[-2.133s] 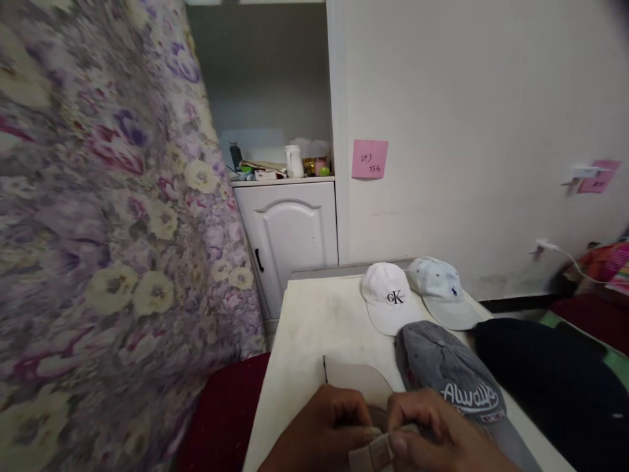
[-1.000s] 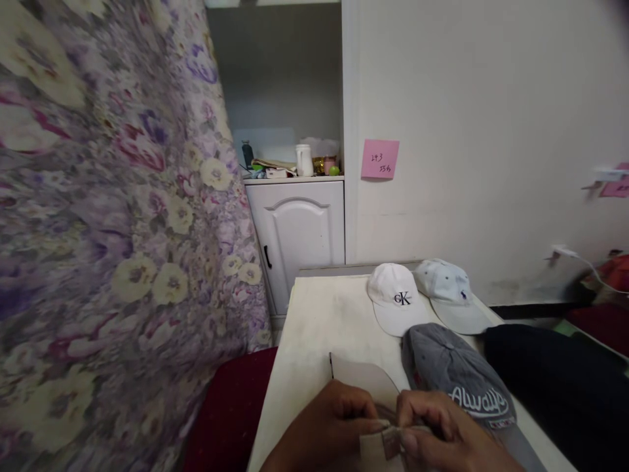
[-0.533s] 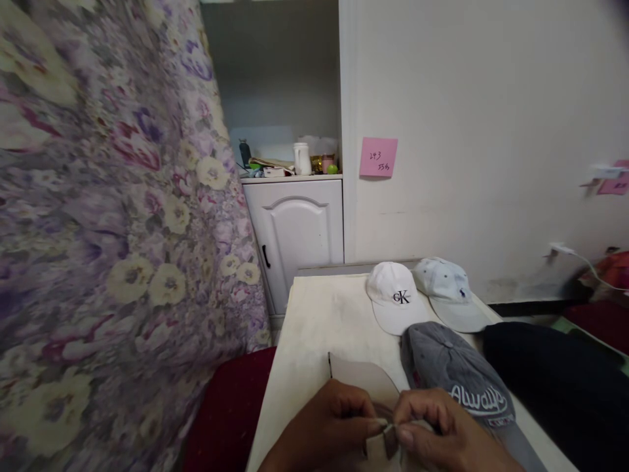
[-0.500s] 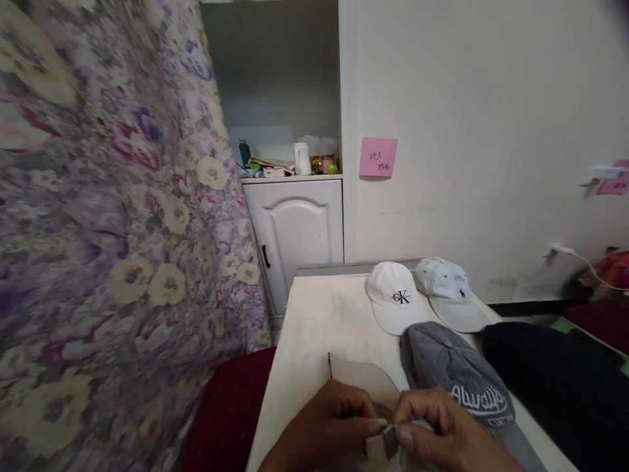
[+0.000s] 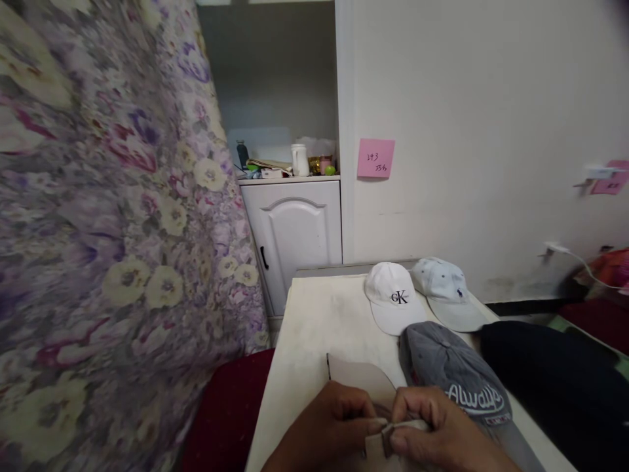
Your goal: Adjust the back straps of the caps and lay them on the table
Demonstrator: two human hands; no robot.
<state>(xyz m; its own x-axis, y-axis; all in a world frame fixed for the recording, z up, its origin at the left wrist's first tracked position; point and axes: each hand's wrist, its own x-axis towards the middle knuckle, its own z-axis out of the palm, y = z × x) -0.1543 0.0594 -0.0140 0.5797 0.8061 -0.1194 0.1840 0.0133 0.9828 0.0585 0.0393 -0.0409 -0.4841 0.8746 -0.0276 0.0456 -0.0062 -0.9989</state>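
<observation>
A plain pale wall (image 5: 466,118) backs the scene, and a floral curtain (image 5: 122,196) fills the left side of the view. Below them is a table (image 5: 314,314) with a cream top, its far edge near a white cabinet (image 5: 299,226) under an open alcove. A dark red surface (image 5: 226,406) shows beside the table's left edge. At its right lies a navy cloth item (image 5: 550,387), its full shape unclear. Next to that, a gray cap (image 5: 442,354) lettered "Always" sits close by the working area, partly hidden behind the right hand (image 5: 437,426). Beyond it are a white cap (image 5: 388,288) marked "CK" and a pale blue cap (image 5: 439,282), side by side, brims toward the wearer. The beige cap (image 5: 361,373) is at the near part of the table, brim pointing away, its crown mostly covered by the hands. The left hand (image 5: 329,419) and the right hand are close together, each with thumb and fingers pinched on its strap (image 5: 376,446). On the alcove ledge stand a white pitcher (image 5: 299,160) and a dark bottle (image 5: 242,155). A pink note (image 5: 376,158) is on the wall.
</observation>
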